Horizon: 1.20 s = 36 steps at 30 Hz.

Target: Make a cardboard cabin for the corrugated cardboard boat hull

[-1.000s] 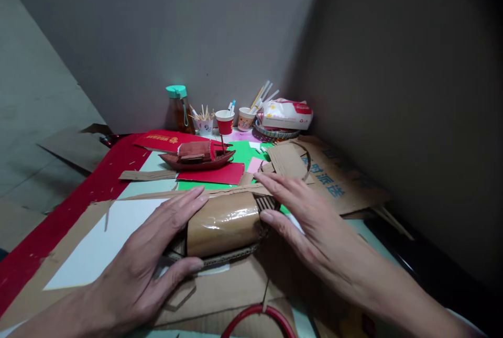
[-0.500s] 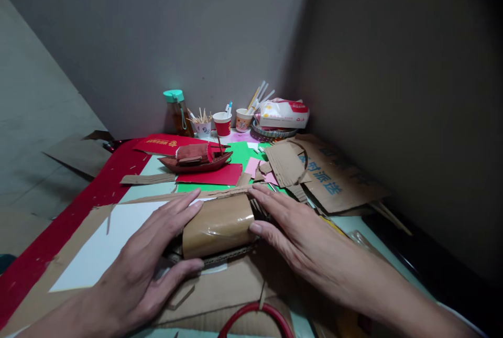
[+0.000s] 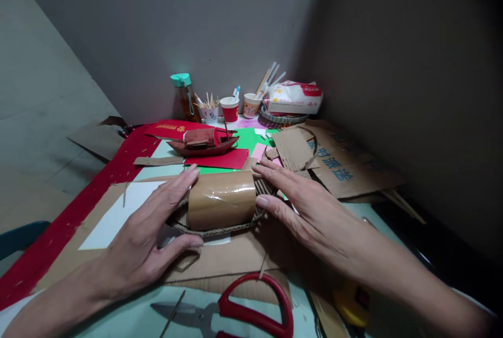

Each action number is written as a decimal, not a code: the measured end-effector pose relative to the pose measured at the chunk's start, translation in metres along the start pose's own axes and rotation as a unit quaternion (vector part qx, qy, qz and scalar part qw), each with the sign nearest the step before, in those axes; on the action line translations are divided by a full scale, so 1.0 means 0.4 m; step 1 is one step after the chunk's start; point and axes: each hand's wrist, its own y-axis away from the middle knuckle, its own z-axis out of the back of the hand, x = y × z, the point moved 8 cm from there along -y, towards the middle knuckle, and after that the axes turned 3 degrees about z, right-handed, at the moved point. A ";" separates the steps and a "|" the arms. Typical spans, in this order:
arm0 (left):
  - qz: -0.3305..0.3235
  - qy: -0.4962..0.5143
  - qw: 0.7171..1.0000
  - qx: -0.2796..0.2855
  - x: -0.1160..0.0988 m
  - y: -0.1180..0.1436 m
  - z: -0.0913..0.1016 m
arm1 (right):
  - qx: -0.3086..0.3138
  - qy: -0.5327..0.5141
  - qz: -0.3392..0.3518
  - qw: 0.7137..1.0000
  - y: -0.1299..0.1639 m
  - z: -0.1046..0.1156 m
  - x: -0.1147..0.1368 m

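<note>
A small cardboard boat model point(image 3: 222, 203) lies in front of me, with a shiny, curved brown roof over its middle and a corrugated rim. My left hand point(image 3: 157, 225) spans its left end, fingers stretched along the far side and thumb low by the near edge. At the other end, my right hand point(image 3: 296, 196) has its thumb against the roof's edge and its fingers reaching over the far side. Both palms hide parts of the boat's ends. Nearer to me lie red-handled scissors point(image 3: 255, 304), beside a thin stick point(image 3: 173, 313).
A finished-looking reddish-brown boat point(image 3: 202, 142) stands behind on red card point(image 3: 220, 159). Farther back are a bottle point(image 3: 184, 98), cups with sticks and pens, and a tissue pack point(image 3: 296, 98). Cardboard sheets point(image 3: 341, 165) lie right; a yellow tape measure point(image 3: 351, 304) sits under my right forearm.
The view has tilted downward, bringing the scissors' blades and the yellow tape measure into sight. Both hands remain around the cardboard boat's ends, and more of its rim shows.
</note>
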 end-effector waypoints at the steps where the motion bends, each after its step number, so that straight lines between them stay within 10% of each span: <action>1: -0.001 0.001 1.000 0.001 0.000 0.003 0.002 | -0.009 0.002 0.005 1.000 -0.001 0.005 0.001; 14: -0.076 0.084 0.983 -0.146 -0.053 0.044 0.019 | -0.122 0.036 0.082 0.989 -0.001 0.026 0.037; 36: -0.086 0.120 0.983 -0.112 -0.070 0.042 -0.021 | -0.123 0.040 0.157 0.979 -0.006 -0.016 0.043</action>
